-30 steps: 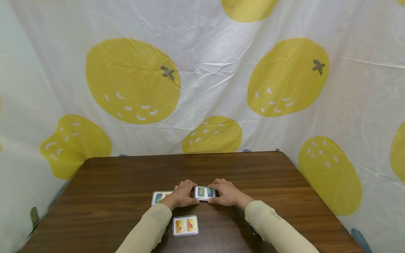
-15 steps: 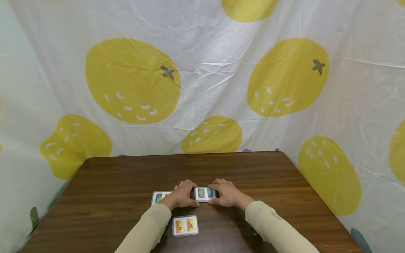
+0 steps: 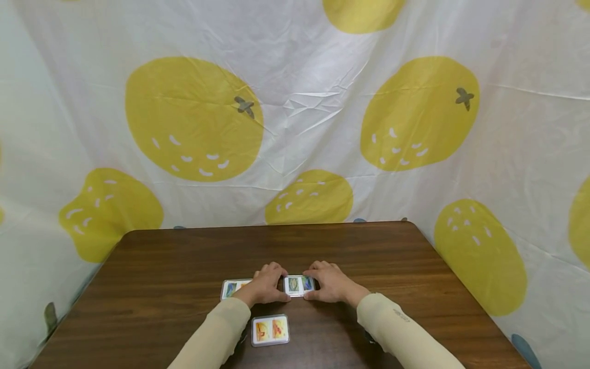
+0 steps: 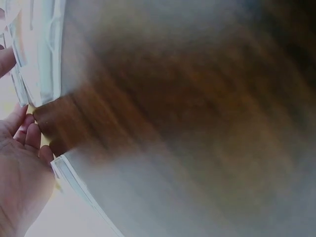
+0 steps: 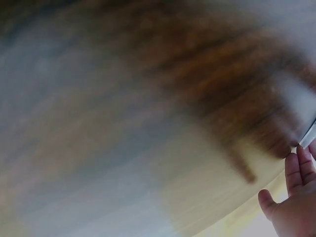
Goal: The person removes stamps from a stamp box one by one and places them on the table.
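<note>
Between the hands, the clear, rectangular plastic case (image 3: 294,286) sits slightly nearer than a second ago, suggesting a small adjustment or lowering over the brown wood-grain table (image 3: 193,256). Left hand (image 3: 265,285) and right hand (image 3: 332,283) pinch its ends. Its white face shows greenish and blue pictures.

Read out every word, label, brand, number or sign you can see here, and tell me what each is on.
Nothing is readable.
Right sleeve: small dark mark, perhaps lettering, too blurred to read.
Rightmost case: colored pictures; any print is too small.
Nearest case: orange pictures; any print is too small.
Leftmost case: partly hidden; nothing legible.
Hanging cloth: fruit pattern, no words seen.
</note>
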